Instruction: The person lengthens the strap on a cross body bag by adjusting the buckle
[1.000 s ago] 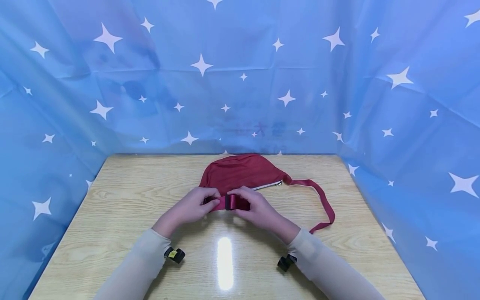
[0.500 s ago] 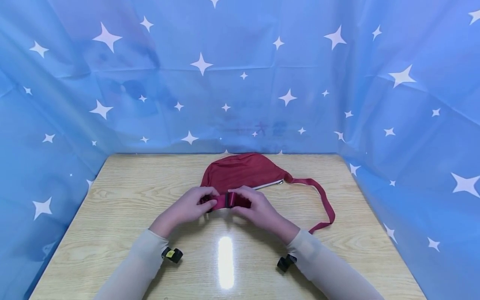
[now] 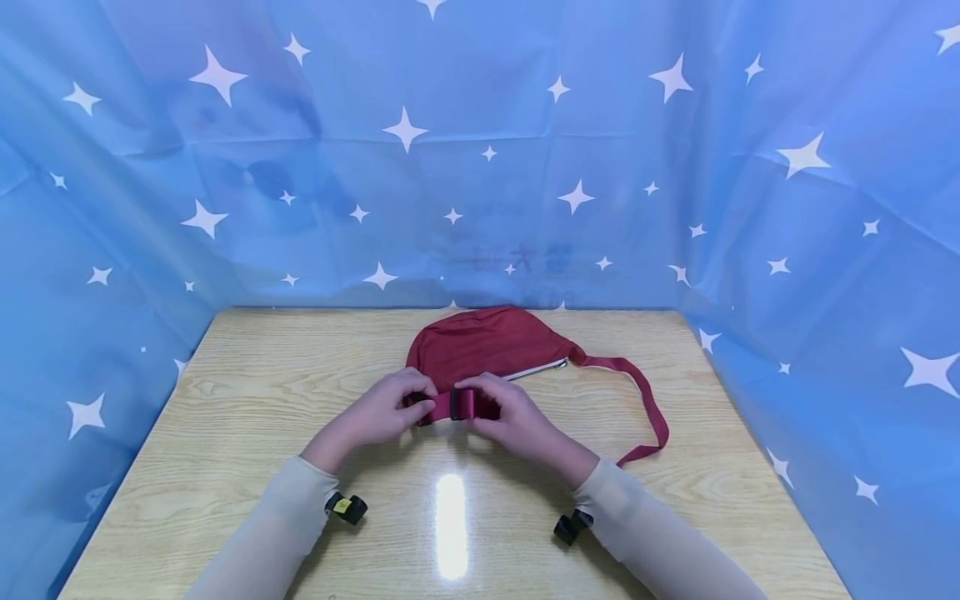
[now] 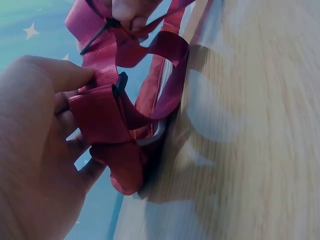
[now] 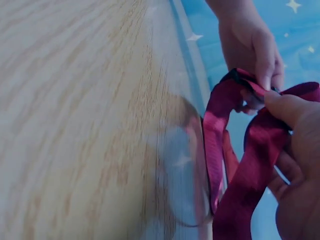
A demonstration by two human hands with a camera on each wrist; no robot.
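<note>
A dark red waist bag lies at the far middle of the table, its silver zipper along the near side. In front of it, both hands hold its red strap. The left hand pinches the strap on the left, thumb on the near face, beside a black buckle piece in the left wrist view. To the right, the right hand pinches the strap close to a black slider. Loops of strap hang under the fingers in the right wrist view. The right palm side is partly hidden.
The strap's other length curves over the wooden table to the right, its end passing behind the right forearm. A blue curtain with white stars stands behind and at both sides. Each wrist wears a small black camera.
The left fingers have shifted slightly left on the strap, and the bag's left edge has slid a little right. The right hand stays nearly still by the slider.
</note>
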